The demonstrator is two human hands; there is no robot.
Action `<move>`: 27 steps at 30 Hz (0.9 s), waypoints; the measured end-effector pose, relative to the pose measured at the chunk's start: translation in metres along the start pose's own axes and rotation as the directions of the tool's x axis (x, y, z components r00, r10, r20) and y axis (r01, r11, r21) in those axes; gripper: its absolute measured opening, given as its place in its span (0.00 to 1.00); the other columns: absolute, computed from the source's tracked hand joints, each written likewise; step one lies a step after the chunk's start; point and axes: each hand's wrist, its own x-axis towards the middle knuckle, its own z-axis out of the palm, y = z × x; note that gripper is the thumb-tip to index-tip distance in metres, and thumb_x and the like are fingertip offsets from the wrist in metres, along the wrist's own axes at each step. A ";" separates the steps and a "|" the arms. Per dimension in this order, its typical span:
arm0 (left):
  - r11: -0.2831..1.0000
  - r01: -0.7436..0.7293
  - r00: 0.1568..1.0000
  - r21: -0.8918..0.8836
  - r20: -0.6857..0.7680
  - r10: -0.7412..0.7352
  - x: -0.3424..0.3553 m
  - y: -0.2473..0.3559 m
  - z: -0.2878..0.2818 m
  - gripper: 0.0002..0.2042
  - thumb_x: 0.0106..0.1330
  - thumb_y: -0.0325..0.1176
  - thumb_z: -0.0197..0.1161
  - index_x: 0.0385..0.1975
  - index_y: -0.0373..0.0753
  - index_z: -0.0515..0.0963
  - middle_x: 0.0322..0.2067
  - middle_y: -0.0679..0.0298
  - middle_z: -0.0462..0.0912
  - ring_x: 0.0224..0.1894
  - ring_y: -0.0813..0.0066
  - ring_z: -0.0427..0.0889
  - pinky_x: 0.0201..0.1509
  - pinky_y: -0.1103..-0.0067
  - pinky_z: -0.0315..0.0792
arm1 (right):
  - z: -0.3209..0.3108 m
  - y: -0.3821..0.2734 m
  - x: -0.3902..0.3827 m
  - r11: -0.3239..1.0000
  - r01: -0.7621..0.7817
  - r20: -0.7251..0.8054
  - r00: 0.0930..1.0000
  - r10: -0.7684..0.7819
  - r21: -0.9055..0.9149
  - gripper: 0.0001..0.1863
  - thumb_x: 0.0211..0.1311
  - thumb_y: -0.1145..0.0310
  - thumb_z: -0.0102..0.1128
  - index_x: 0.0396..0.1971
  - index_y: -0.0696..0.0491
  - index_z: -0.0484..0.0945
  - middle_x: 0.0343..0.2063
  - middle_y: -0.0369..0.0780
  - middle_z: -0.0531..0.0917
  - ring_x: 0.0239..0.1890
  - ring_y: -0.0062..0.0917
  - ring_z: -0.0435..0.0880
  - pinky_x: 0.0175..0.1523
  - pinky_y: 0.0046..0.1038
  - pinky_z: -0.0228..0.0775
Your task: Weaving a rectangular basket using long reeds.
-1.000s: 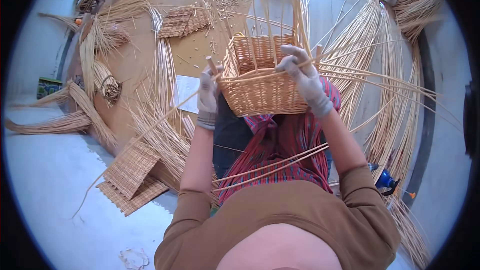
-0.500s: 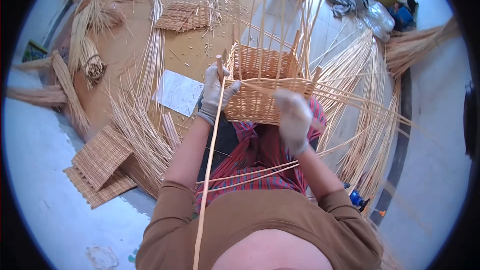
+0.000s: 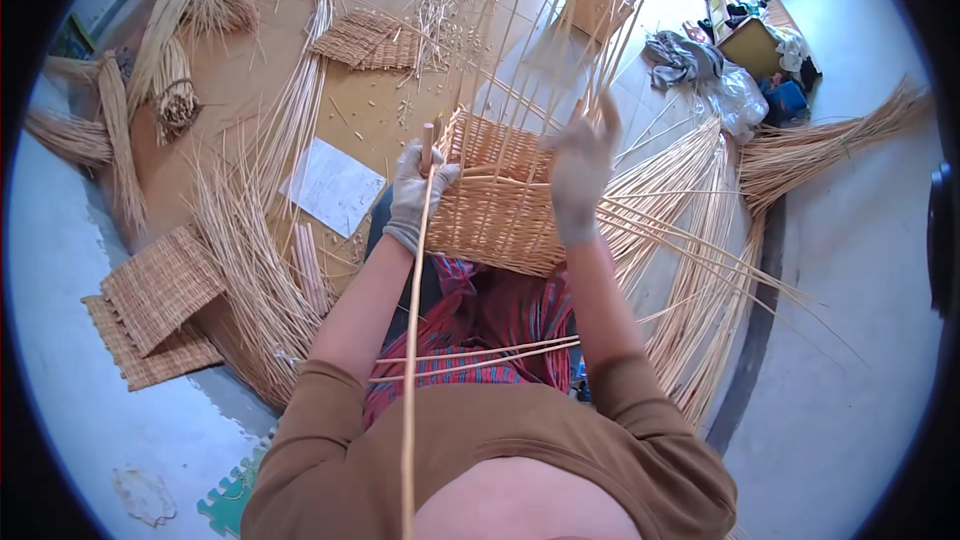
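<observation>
A rectangular woven wicker basket (image 3: pixel 490 225) with tall upright canes sits over my lap, which is covered by red striped cloth (image 3: pixel 520 315). My left hand (image 3: pixel 410 195), in a pale knit glove, is closed around the basket's left corner at a short wooden peg (image 3: pixel 428 140). A long cane (image 3: pixel 410 380) runs from there down over my chest. My gloved right hand (image 3: pixel 580 165) is raised by the uprights at the basket's right side, its fingers smeared by motion; whether they hold a cane I cannot tell.
Cane bundles (image 3: pixel 175 100) lie at left, with more long canes (image 3: pixel 680 240) at right. Woven panels (image 3: pixel 160 280) lie low left and farther back (image 3: pixel 365 40). A white sheet (image 3: pixel 330 187) is on the floor. A cardboard box (image 3: pixel 590 10) and a pile of bags (image 3: pixel 740 100) stand behind.
My right hand has left the front rim and risen beside the uprights. The long cane has swung from the left to hang down across my chest. The basket sits slightly lower in view.
</observation>
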 end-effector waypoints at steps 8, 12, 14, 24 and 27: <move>0.889 -0.456 0.884 -0.035 -0.134 0.448 -0.064 0.028 0.030 0.06 0.71 0.20 0.49 0.39 0.35 0.74 0.38 0.61 0.79 0.45 0.73 0.78 0.55 0.74 0.72 | -0.079 -0.009 -0.080 0.899 -0.269 -0.472 0.778 0.415 0.345 0.03 0.70 0.74 0.57 0.40 0.51 0.78 0.36 0.36 0.85 0.33 0.17 0.82 0.34 0.17 0.73; 0.767 -0.197 0.979 0.610 0.169 0.116 -0.026 0.080 0.075 0.10 0.72 0.36 0.55 0.46 0.37 0.75 0.40 0.51 0.83 0.47 0.60 0.84 0.45 0.71 0.77 | -0.079 -0.034 -0.075 0.888 -0.391 -0.314 0.835 0.453 0.241 0.07 0.68 0.75 0.59 0.40 0.49 0.70 0.34 0.37 0.85 0.31 0.17 0.82 0.35 0.17 0.71; 0.824 -0.055 0.928 0.563 0.334 -0.166 -0.002 0.061 0.069 0.11 0.70 0.38 0.60 0.40 0.37 0.75 0.28 0.55 0.81 0.28 0.67 0.85 0.31 0.75 0.77 | -0.080 -0.019 -0.045 0.986 -0.105 -0.239 0.969 0.071 -0.133 0.06 0.68 0.79 0.56 0.39 0.53 0.70 0.34 0.38 0.84 0.28 0.18 0.79 0.47 0.27 0.75; 0.941 0.132 0.962 0.310 0.190 -0.198 -0.011 0.046 0.074 0.17 0.71 0.44 0.61 0.29 0.35 0.75 0.19 0.61 0.78 0.18 0.75 0.82 0.21 0.77 0.73 | -0.033 0.001 0.036 0.986 -0.103 0.189 0.974 0.127 -0.133 0.36 0.67 0.76 0.49 0.74 0.42 0.53 0.59 0.50 0.76 0.51 0.36 0.82 0.52 0.32 0.75; 0.923 0.064 0.957 0.378 0.239 -0.164 -0.004 0.052 0.074 0.16 0.71 0.42 0.61 0.29 0.34 0.74 0.19 0.60 0.76 0.19 0.75 0.83 0.21 0.78 0.73 | -0.042 -0.012 0.002 0.916 -0.209 0.315 0.893 0.321 -0.342 0.34 0.70 0.70 0.49 0.74 0.41 0.51 0.55 0.50 0.79 0.39 0.40 0.86 0.45 0.41 0.77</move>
